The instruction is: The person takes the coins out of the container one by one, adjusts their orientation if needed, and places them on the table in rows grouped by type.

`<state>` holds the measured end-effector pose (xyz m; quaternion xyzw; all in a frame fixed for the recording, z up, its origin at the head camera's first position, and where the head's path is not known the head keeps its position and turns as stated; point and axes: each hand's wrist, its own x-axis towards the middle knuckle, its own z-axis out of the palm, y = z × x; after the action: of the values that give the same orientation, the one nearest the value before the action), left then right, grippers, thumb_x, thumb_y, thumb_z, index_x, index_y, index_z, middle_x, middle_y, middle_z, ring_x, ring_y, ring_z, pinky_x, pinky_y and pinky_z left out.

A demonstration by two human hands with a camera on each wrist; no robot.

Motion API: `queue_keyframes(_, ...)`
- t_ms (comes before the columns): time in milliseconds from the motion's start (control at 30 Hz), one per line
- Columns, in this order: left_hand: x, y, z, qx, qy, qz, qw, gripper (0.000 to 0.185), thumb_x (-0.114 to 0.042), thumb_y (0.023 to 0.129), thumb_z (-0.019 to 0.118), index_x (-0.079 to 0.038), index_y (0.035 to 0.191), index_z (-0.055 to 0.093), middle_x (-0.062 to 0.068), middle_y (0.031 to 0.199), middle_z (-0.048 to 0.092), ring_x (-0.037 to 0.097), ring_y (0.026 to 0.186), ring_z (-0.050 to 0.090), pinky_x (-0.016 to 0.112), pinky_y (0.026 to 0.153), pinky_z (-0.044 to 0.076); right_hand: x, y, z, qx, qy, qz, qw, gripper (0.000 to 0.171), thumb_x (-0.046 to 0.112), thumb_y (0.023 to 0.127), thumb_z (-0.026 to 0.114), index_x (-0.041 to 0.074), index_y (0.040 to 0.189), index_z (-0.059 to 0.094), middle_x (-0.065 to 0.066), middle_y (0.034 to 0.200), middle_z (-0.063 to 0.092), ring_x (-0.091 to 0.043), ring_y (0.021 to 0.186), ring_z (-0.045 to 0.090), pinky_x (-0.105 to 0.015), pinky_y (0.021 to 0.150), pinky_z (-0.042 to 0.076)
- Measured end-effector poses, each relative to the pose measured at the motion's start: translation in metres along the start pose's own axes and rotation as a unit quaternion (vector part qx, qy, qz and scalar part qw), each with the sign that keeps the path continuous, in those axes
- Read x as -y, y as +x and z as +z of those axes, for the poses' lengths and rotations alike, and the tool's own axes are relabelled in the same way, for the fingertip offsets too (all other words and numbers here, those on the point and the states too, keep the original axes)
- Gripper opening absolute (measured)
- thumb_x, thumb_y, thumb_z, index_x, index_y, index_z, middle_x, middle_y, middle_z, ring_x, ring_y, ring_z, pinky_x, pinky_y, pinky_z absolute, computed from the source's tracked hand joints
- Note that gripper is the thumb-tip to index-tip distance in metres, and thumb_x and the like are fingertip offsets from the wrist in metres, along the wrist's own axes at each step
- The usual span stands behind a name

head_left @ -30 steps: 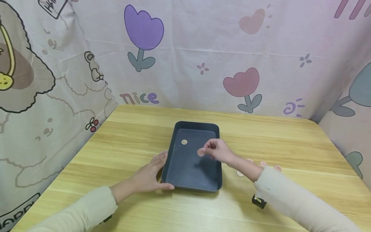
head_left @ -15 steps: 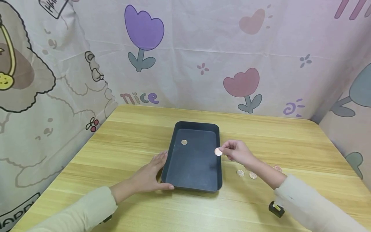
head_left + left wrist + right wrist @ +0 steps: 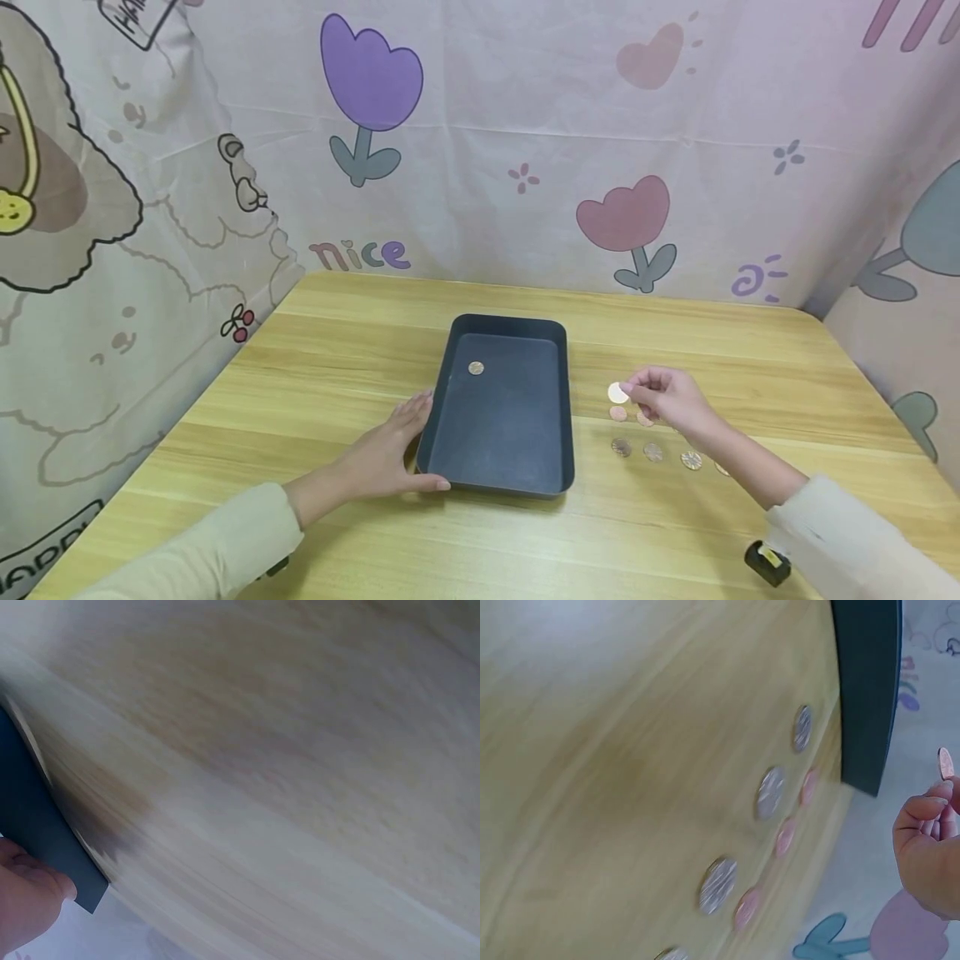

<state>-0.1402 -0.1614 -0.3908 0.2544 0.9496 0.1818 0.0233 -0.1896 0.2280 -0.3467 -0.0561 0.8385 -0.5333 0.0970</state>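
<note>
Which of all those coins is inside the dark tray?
Only the lone coin near the far left corner of the dark tray; the others lie on the table to its right, and one is pinched in the right hand.

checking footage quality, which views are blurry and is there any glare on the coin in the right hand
Head view: sharp, evenly lit; the coin pinched by the right hand glares nearly white. Left wrist view: table heavily smeared, tray edge soft. Right wrist view: motion blur streaks the coins on the table, no glare on the held coin.

Tray [image 3: 497, 467] dark blue-grey. Table [image 3: 337, 367] light wood grain. Coins [image 3: 652, 452] silver and copper-pink. Backdrop [image 3: 525, 125] pale pink, purple/pink tulips.
</note>
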Motion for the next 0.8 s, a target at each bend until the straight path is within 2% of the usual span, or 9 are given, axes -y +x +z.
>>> queue_keyframes(367,-0.001,0.001,-0.004,0.005,0.006,0.005,1.0000,0.114,-0.069,0.069,0.063,0.004,0.145,0.020,0.017,0.154,0.016,0.033,0.142,0.018,0.045,0.116,0.021,-0.032,-0.019,-0.039,-0.039,-0.042,0.026,0.998,0.019,0.019,0.091,0.058,0.001,0.091,0.057,0.007,0.066,0.053,-0.003,0.056,0.047,-0.019,0.050,0.045)
queue_keyframes(567,-0.002,0.002,-0.004,0.009,-0.009,0.005,0.9999,0.114,-0.068,0.069,0.064,0.002,0.146,0.018,0.016,0.155,0.014,0.033,0.143,0.017,0.046,0.116,0.019,-0.053,-0.031,-0.058,-0.047,-0.065,0.044,0.996,0.021,0.021,0.093,0.055,0.000,0.090,0.056,0.006,0.065,0.052,-0.004,0.057,0.045,-0.020,0.050,0.043)
queue_keyframes(800,-0.002,-0.002,0.001,0.001,-0.003,0.000,1.0000,0.114,-0.070,0.069,0.063,0.002,0.146,0.019,0.016,0.155,0.015,0.032,0.143,0.018,0.045,0.116,0.020,-0.081,-0.043,-0.086,-0.062,-0.123,0.082,0.987,0.025,0.024,0.094,0.053,-0.001,0.091,0.058,0.006,0.064,0.052,-0.003,0.056,0.045,-0.020,0.049,0.044)
